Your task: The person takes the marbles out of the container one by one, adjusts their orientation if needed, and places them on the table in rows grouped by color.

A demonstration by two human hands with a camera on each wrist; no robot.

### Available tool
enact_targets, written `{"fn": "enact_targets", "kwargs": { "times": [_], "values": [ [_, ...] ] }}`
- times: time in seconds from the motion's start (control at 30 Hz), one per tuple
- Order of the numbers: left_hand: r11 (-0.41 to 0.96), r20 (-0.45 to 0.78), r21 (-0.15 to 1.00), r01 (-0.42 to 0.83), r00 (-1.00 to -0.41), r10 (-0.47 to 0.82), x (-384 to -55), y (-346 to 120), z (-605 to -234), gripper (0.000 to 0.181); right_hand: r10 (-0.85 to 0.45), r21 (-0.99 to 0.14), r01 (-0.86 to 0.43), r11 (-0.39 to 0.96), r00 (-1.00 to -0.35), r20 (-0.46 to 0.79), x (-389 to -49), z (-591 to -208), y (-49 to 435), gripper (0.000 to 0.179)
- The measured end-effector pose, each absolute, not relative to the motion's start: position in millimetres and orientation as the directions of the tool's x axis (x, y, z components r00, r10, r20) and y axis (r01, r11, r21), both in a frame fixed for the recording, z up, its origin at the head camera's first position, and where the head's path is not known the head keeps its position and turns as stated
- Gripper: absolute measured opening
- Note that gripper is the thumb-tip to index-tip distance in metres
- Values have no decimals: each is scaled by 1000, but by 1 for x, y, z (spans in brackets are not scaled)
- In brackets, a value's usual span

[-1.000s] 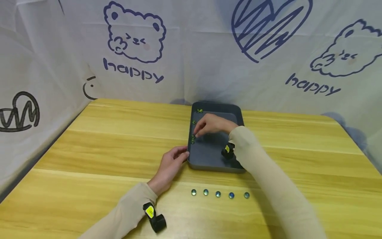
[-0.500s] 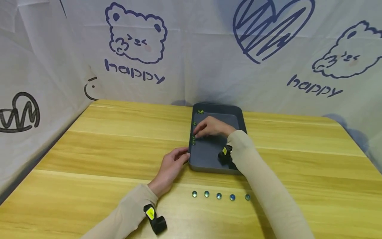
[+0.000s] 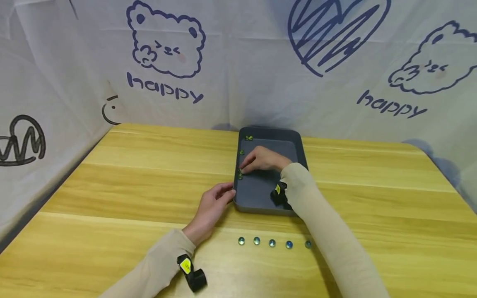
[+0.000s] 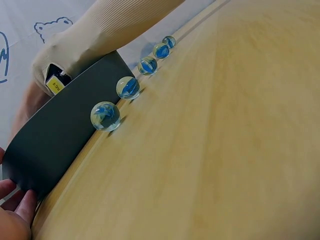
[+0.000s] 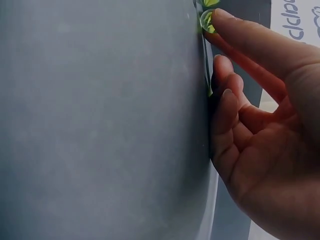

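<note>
Behind the tray hangs a big white cloth point(image 3: 253, 82) with blue drawings. The wooden worktop point(image 3: 149, 165) is under the tray and all around it. There is one gray tray point(image 3: 261, 192), flat, with low walls.

Two hands work at it. The left hand point(image 3: 212, 207) touches the tray's near left corner from outside, fingers a little bent; it seems to help the tray stay put. The right hand point(image 3: 264, 158) reaches over the tray to its left wall, and its grip pinches one green marble point(image 5: 206, 22) with thumb and finger. I think the step now is lining up green marbles by that wall. The next move calls for letting go softly, so nothing rolls.

Each wrist wears a small black camera: one point(image 3: 193, 275) before the tray, one point(image 3: 277, 194) over it, so two.

Five blue marbles point(image 3: 272, 243) sit in a row on the worktop, just before the tray. Inside, one lone green marble point(image 3: 242, 152) is by the left wall, past the right hand. A green clump point(image 3: 249, 138) is in the far left corner. More green shows by the fingertips. Shine and fingers mix it up, so I cannot count all the green ones.
</note>
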State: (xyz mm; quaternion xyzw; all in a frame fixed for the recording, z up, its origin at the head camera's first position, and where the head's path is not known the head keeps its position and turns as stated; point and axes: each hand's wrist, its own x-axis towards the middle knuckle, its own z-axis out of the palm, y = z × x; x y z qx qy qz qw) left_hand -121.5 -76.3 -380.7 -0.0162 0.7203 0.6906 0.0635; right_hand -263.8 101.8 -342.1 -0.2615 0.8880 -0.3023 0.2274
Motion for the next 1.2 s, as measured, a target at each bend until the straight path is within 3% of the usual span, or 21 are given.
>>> {"fn": "enact_targets", "kwargs": {
  "times": [1.2],
  "values": [
    [31, -104, 994, -103, -993, 55, -122, -76, -380, 33, -615, -670, -369, 644, -770, -167, -263, -343, 104, 20]
  ]
}}
